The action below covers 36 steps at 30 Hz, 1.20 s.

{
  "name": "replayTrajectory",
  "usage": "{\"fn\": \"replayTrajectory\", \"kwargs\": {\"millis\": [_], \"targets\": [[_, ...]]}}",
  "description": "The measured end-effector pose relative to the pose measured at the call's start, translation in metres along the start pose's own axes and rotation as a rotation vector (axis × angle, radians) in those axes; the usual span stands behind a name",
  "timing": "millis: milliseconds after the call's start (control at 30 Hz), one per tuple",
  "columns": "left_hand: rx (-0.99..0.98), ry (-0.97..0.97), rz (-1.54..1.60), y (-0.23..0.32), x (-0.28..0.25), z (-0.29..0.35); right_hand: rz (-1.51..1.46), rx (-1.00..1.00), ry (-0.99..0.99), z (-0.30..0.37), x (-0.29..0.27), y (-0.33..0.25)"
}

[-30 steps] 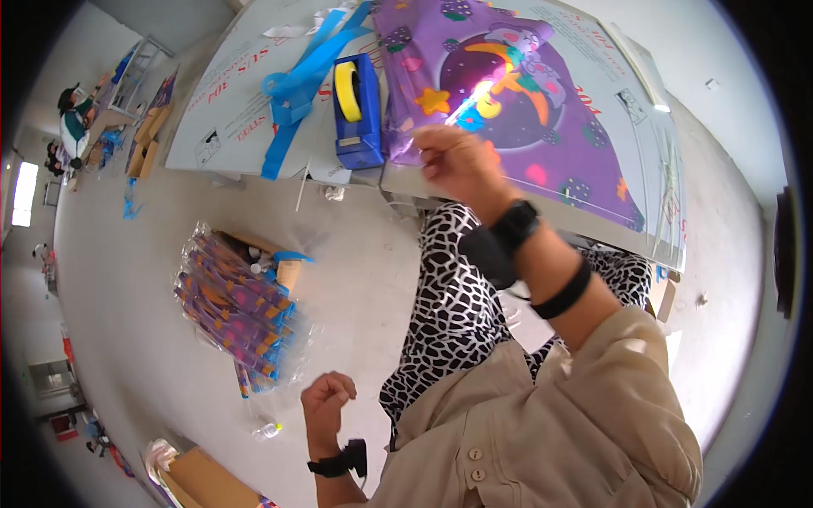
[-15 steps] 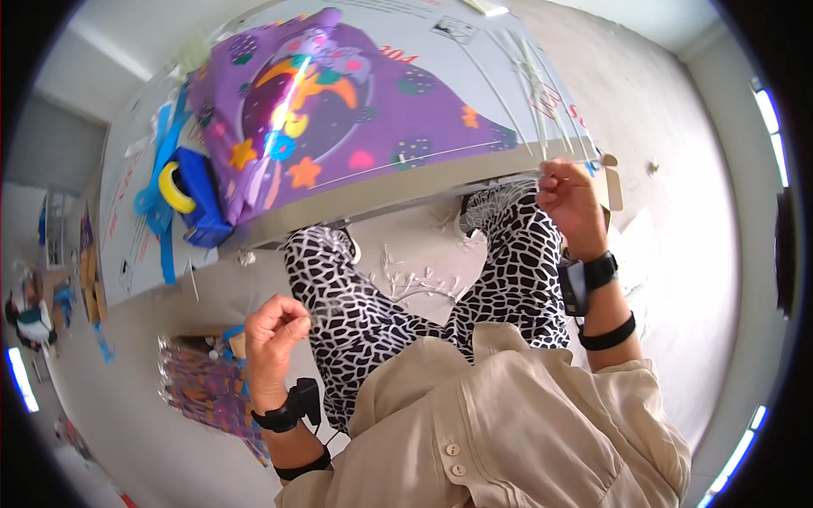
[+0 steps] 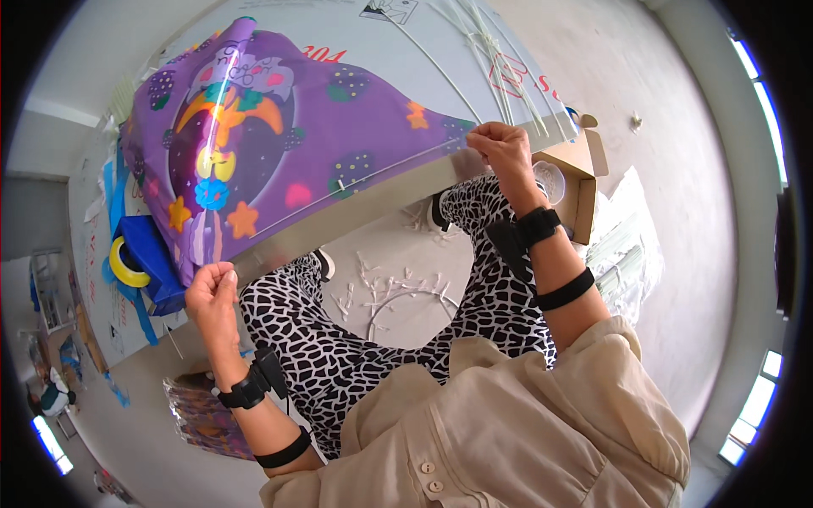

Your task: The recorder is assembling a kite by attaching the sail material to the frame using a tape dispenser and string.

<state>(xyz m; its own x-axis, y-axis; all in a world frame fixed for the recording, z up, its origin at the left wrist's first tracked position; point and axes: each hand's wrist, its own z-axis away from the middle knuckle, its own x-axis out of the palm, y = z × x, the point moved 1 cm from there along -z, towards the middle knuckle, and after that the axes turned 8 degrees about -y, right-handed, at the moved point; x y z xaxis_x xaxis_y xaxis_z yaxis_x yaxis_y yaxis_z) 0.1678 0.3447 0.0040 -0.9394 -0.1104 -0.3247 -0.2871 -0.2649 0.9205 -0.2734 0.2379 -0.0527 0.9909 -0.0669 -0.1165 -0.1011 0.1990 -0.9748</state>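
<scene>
Purple kite (image 3: 296,144) lies flat on the desk (image 3: 525,76), its lower edge running along the desk's near edge, a long diagonal from low left to high right in my view. A thin white rod (image 3: 373,176) runs along that same edge, just inside it. My hands sit at the two ends of this line. Left hand (image 3: 212,292) is at the low left end, fingers closed in a pinch at the kite's corner where it hangs over the desk edge; I judge it has hold of the fabric or the rod tip, but cannot tell which. Right hand (image 3: 506,151) is at the high right end, fingers curled shut on the kite's pointed corner, touching the desk edge. So the long axis stretches between my hands, each nearest its own corner. Blue tape dispenser (image 3: 148,262) stands just beside the left corner. More white rods (image 3: 495,63) lie beyond the right hand, well apart from it.
</scene>
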Motion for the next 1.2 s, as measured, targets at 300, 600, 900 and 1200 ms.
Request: {"fn": "replayTrajectory", "kwargs": {"millis": [300,600,900,1200], "targets": [[0.0,-0.006,0.026,-0.007,-0.003,-0.02,0.009,0.025,-0.049,-0.017,0.008,0.001],[-0.01,-0.008,0.013,-0.012,-0.002,-0.02,0.019,0.004,-0.074,-0.022,0.007,0.011],[-0.003,-0.006,-0.006,-0.011,-0.001,-0.021,0.014,-0.02,0.017,-0.012,0.01,0.007],[-0.023,-0.013,-0.038,-0.01,0.006,-0.041,0.302,-0.041,0.273,-0.009,0.022,0.011]]}}
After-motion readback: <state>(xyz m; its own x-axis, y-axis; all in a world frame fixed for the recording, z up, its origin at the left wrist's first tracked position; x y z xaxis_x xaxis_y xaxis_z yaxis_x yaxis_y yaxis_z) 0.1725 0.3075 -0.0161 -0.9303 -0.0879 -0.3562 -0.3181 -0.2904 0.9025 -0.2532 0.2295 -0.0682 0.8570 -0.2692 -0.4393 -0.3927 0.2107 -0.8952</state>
